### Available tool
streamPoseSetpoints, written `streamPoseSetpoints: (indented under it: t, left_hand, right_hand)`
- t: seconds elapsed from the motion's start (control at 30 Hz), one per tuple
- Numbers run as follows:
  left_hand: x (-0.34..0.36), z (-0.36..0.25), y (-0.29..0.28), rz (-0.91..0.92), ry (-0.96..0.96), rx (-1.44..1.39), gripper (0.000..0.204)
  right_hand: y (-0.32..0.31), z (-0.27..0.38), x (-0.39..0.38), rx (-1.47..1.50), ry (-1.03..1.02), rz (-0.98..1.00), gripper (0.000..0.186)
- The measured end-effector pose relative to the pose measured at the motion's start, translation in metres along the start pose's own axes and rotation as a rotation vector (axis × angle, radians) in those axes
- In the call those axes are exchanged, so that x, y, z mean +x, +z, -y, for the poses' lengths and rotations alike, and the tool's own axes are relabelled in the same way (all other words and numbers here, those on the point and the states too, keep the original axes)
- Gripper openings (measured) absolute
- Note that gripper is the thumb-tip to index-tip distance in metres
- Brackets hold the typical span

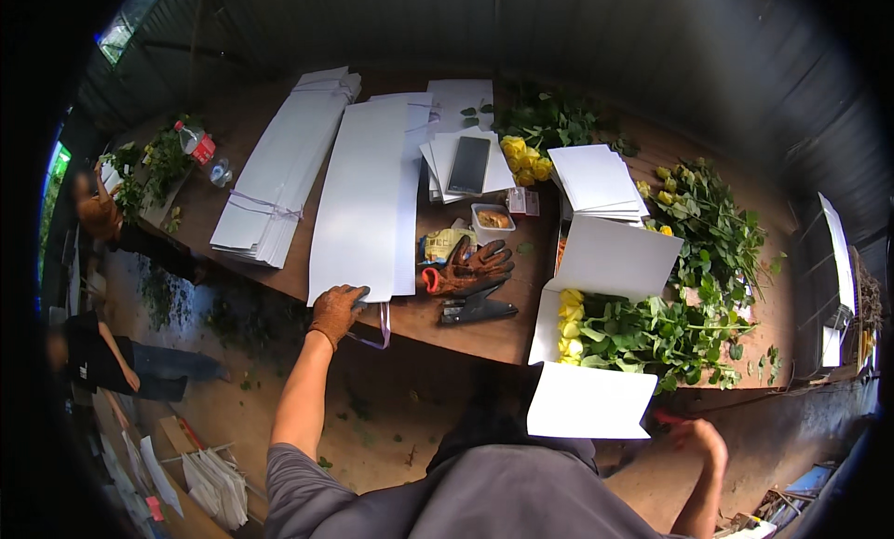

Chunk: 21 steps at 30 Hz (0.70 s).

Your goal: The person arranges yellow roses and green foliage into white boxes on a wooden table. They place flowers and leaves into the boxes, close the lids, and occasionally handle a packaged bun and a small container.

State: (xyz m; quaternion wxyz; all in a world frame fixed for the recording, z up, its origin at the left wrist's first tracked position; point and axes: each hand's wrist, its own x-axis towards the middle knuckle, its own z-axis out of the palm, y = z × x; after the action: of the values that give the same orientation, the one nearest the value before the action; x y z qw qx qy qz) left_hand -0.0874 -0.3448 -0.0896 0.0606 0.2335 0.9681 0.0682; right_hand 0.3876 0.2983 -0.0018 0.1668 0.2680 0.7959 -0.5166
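Observation:
My left hand point(337, 313), in a brown work glove with dark fingertips, is closed at the near edge of a stack of long white cardboard sheets point(368, 185). A purple strap point(374, 332) hangs beside it. My right hand point(700, 441) is bare, low on the right past the table edge. Its fingers are curled and slightly blurred near something red point(669, 417) that I cannot make out. Between my hands, yellow roses point(571, 327) with leafy stems lie on an open white cardboard wrap point(543, 330), whose near flap point(592, 401) hangs over the table edge.
A tied cardboard bundle point(270, 181) lies left, near a bottle point(196, 145). A phone point(468, 165) rests on white sheets. Nearby are a food tub point(492, 221), a loose glove point(475, 264) and a black tool point(478, 306). More roses point(694, 204) lie right. Another person point(121, 357) is left.

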Motion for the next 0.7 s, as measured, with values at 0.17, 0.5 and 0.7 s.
streamPoseSetpoints:
  t: [0.17, 0.5, 0.7]
  left_hand:
    - [-0.01, -0.032, -0.06, -0.363, 0.001, -0.079, 0.037]
    - [-0.081, -0.219, -0.125, -0.439, 0.374, -0.453, 0.037]
    - [-0.124, -0.183, -0.079, -0.577, -0.354, -0.793, 0.05]
  right_hand:
    - [-0.007, 0.181, 0.039, -0.37, -0.054, -0.324, 0.019]
    - [0.213, 0.361, 0.204, 0.343, -0.118, 0.682, 0.072]
    - [0.218, 0.371, 0.169, -0.09, -0.575, 0.688, 0.03]
